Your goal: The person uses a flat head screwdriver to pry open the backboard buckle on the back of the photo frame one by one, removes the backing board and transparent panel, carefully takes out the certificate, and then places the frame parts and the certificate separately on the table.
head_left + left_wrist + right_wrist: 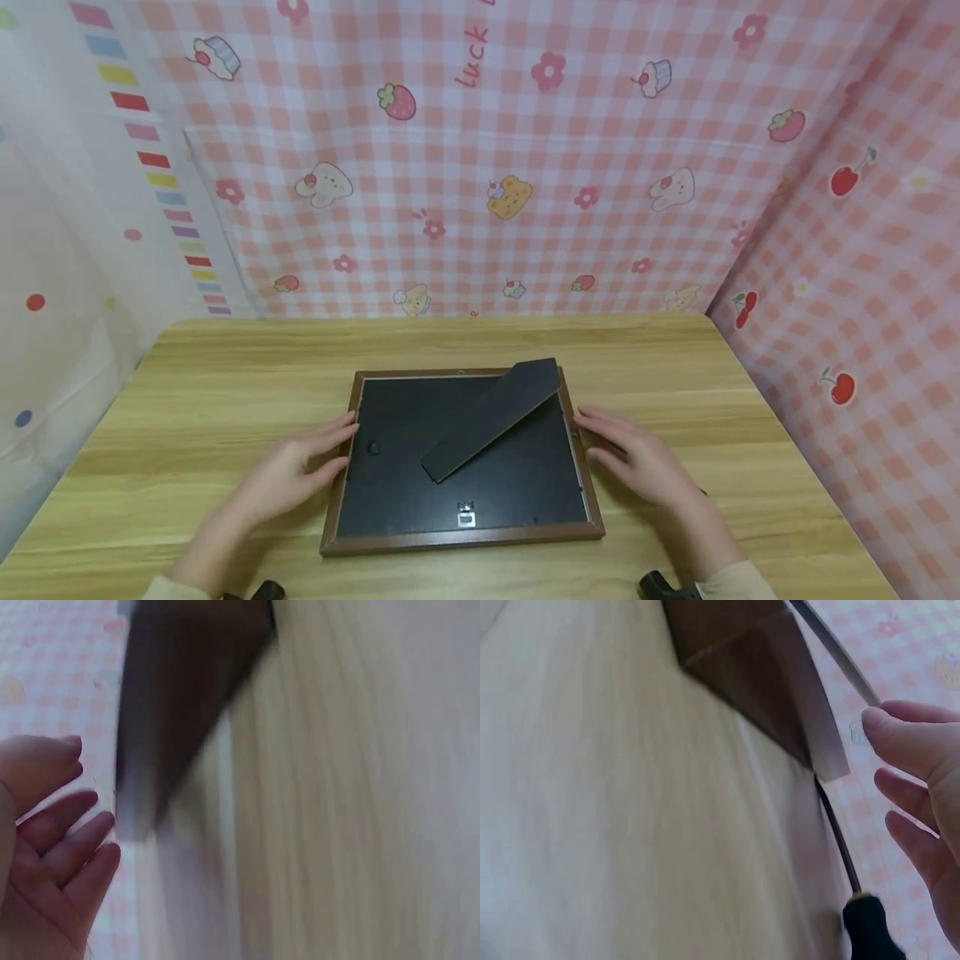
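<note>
A brown picture frame (461, 542) lies face down on the wooden table, its black backing board (390, 500) upward. The easel leg (495, 417) slants across the back, its wide end toward the far right corner. My left hand (288, 471) is at the frame's left edge, fingers loosely bent; in the left wrist view a gap shows between fingers and frame. At the right edge is my right hand (637, 454), fingers extended toward the frame; whether they touch it I cannot tell. A dark-handled screwdriver (870, 930) lies beside the frame, mostly hidden by the right arm in the head view.
The wooden table (247, 375) extends around the frame. Behind it hangs a pink checked curtain (465, 250), with more printed cloth (862, 275) on the right and white dotted cloth (67, 250) on the left. A metal hanger (466, 517) sits on the backing's near side.
</note>
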Demonstrator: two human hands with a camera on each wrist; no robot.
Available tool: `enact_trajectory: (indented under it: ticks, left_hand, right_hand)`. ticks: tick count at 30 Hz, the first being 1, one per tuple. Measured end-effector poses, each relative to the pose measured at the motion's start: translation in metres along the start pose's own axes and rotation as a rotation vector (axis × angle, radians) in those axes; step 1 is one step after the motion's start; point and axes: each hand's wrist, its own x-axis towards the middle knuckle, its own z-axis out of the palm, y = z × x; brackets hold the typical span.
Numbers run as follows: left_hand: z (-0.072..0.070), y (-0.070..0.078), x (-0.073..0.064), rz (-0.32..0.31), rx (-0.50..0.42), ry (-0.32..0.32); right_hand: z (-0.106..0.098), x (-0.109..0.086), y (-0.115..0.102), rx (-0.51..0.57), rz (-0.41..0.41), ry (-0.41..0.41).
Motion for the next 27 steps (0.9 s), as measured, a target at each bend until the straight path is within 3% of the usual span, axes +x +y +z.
enact_trajectory:
  ticks: [4,7,10,16,19,27]
  left_hand:
    - [0.009,0.017,0.005,0.007,-0.025,0.012]
    - [0.020,0.031,0.008,0.005,-0.035,-0.025]
    - [0.034,0.045,0.011,0.003,-0.037,-0.084]
    - [0.057,0.070,0.019,0.024,0.045,-0.239]
    - [0.064,0.076,0.020,0.042,0.080,-0.275]
    - [0.068,0.075,0.018,0.090,0.116,-0.275]
  right_hand:
    - [0.002,0.009,-0.007,0.013,-0.036,0.043]
    - [0.006,0.017,-0.013,0.010,-0.071,0.054]
    - [0.012,0.025,-0.020,0.005,-0.091,0.024]
    - [0.023,0.039,-0.030,-0.032,-0.069,-0.071]
    - [0.028,0.041,-0.030,-0.071,-0.046,-0.097]
    - [0.033,0.039,-0.027,-0.086,-0.026,-0.148]
